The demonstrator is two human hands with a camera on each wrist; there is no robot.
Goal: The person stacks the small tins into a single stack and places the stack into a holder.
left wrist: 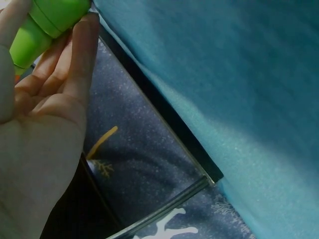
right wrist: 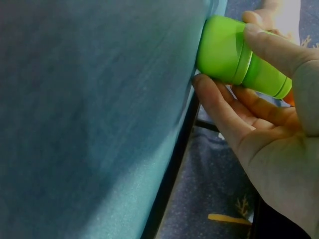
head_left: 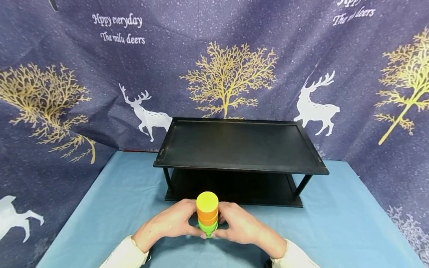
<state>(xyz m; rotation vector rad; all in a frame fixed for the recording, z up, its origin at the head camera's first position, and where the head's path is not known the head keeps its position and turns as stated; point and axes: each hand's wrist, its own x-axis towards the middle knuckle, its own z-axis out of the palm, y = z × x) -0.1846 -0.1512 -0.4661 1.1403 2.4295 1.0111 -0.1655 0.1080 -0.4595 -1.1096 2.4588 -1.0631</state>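
A tall, round stack of cups (head_left: 208, 216), yellow on top, orange in the middle and green below, stands upright in front of the black shelf. My left hand (head_left: 175, 221) holds its left side and my right hand (head_left: 240, 223) its right side. In the head view both thumbs come round the near side, low on the green part, while the other fingers reach behind. The green cup (right wrist: 224, 52) fills the grasp in the right wrist view, with a bit of orange beyond it. At the upper left of the left wrist view, fingers touch the same green cup (left wrist: 55, 15).
A low black two-tier shelf (head_left: 232, 145) stands just behind the hands, its lower board (head_left: 237, 188) near the table. Blue cloth (head_left: 345, 224) covers the table. A dark curtain (head_left: 210, 23) with deer and trees hangs behind and at the sides.
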